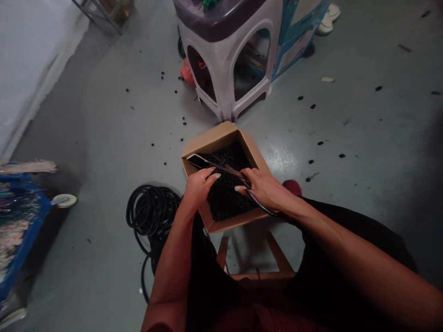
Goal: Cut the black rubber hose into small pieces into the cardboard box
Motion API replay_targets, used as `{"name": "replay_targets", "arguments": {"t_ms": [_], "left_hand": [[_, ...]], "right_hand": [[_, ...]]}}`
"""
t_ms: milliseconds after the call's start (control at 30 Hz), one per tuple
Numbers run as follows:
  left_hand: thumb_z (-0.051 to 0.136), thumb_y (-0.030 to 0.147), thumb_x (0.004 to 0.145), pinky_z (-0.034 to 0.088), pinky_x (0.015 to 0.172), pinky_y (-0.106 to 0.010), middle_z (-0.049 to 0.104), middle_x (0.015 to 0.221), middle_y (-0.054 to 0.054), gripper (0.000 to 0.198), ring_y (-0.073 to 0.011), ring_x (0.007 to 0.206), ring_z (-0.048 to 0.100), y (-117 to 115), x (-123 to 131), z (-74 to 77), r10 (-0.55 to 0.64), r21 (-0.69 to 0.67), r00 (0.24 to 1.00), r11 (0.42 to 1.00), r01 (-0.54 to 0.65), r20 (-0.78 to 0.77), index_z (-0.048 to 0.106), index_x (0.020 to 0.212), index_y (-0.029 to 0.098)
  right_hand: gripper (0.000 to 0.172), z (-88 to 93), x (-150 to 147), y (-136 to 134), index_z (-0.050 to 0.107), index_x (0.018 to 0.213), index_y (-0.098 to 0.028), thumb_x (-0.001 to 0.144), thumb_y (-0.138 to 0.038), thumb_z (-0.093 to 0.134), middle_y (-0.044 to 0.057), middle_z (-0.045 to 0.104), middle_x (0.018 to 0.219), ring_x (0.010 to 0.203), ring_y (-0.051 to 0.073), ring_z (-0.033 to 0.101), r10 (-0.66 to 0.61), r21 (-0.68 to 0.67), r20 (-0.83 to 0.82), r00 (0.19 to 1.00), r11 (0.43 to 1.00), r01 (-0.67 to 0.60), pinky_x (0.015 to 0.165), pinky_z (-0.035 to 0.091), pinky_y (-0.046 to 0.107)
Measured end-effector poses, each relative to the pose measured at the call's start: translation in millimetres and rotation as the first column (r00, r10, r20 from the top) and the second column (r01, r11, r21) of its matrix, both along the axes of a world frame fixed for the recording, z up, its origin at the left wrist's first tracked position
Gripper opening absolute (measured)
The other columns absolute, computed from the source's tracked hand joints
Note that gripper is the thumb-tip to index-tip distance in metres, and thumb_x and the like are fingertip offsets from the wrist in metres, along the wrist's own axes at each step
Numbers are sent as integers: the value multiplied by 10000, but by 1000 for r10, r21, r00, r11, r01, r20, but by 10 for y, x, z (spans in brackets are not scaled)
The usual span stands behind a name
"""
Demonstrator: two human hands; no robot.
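Over an open cardboard box (254, 147) my two hands work close together. My right hand (263, 186) is closed on a pair of scissors (230, 170), whose blades point to the left across the box. A dark, shiny curved band (259, 204) runs below that hand; whether it belongs to the scissors I cannot tell. My left hand (200, 186) has its thumb and fingers drawn together near the blades, and what they pinch is too dark to make out. Inside the box lies a heap of small black pieces (224, 200). A dark flat piece (197, 160) leans in its left corner.
A coil of black tubing (152, 210) lies on the floor at left. Beyond the box stands a plastic stool (224, 60), with a blue box (294, 44) behind. A blue wheeled container (34, 203) is at far left. Black bits (320, 143) are scattered about.
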State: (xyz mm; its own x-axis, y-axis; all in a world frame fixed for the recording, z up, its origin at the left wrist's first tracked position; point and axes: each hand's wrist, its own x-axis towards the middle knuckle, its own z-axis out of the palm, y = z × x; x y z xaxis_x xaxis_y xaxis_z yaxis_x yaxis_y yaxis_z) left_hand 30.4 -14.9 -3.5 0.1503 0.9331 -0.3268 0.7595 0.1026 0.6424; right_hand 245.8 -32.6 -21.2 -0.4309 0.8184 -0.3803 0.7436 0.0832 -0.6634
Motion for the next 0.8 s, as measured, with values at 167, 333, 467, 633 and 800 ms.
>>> {"name": "replay_targets", "arguments": {"t_ms": [167,333,467,633,800], "left_hand": [[576,276,879,470,926,-334,724,1073,-88,269,-233,1013,650,-38,75,-43,22,125,985,992,-1,-172,716,1078,161],[580,258,879,478,910,-321,728,1064,-61,219,-215,1004,654,-79,148,-30,63,164,973,986,-27,-221,709,1039,183],[571,256,880,473,892,-323,728,1042,-63,196,-219,990,651,-96,165,-31,73,146,975,988,-43,-208,697,1009,181],[544,280,881,461,870,-326,716,1028,-65,198,-220,968,637,-72,127,-61,55,48,990,998,-49,-131,668,996,176],[453,345,909,452,808,-307,687,947,-52,270,-182,849,608,-18,36,-5,-46,-133,994,989,60,100,638,969,157]], "right_hand": [[363,-4,-50,-20,507,1115,-181,930,-490,462,130,607,1081,970,276,585,-40,-92,-61,997,995,34,770,414,351],[337,14,-94,-32,498,1104,-179,941,-467,435,129,609,1082,960,268,595,-45,-89,-32,998,995,42,751,404,337],[328,115,-89,-15,508,1065,-191,960,-479,389,124,633,1044,908,271,610,-22,-72,79,997,997,28,671,364,315],[300,167,-82,-8,505,1027,-195,956,-469,405,115,650,1019,876,265,620,-3,-77,124,992,997,13,621,312,299],[260,172,-94,-3,510,1024,-198,943,-433,434,110,651,1021,857,248,618,-14,-53,128,992,998,21,607,300,294]]}}
